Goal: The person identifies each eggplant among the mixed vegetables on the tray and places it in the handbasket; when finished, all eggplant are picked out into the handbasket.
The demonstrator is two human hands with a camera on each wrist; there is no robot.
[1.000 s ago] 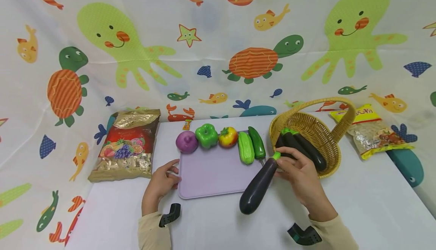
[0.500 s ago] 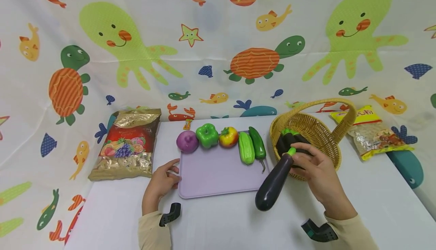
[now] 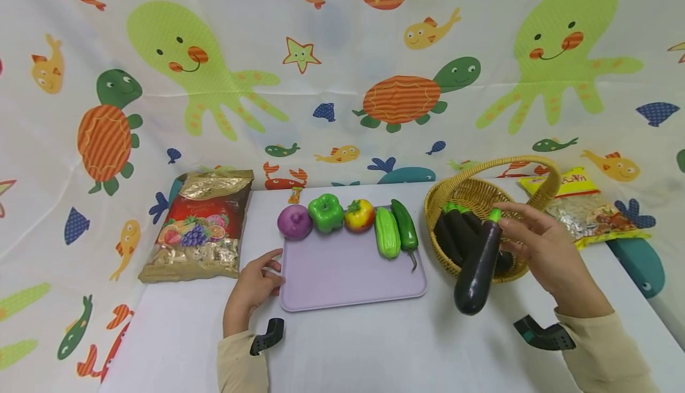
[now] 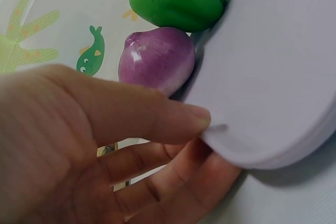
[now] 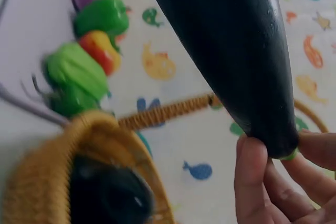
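My right hand (image 3: 551, 250) pinches a dark eggplant (image 3: 478, 274) by its green stem end, and the fat end hangs down toward me. Held this way, it hangs in front of the wicker basket (image 3: 521, 271), where several other eggplants (image 3: 452, 235) lie. At the tray's left side, my left hand (image 3: 255, 286) grips the rim of the lilac tray (image 3: 348, 307); the left wrist view shows the thumb (image 4: 181, 121) on top and fingers (image 4: 210, 182) below. Along the tray's back sit a purple onion (image 3: 295, 222), a green bell pepper (image 3: 326, 213) and a red-yellow fruit (image 3: 360, 215).
A pale green ridged vegetable (image 3: 387, 232) and a dark green chili pepper (image 3: 405, 226) lie at the tray's right. A gold-red bag (image 3: 200, 226) stands on the left. Behind the basket is a yellow-topped bag (image 3: 594, 208). A patterned cloth (image 3: 332, 66) hangs at the back.
My right hand has carried the eggplant rightward from beside the tray to in front of the basket, where it now hangs more upright. My left hand stays at the tray.
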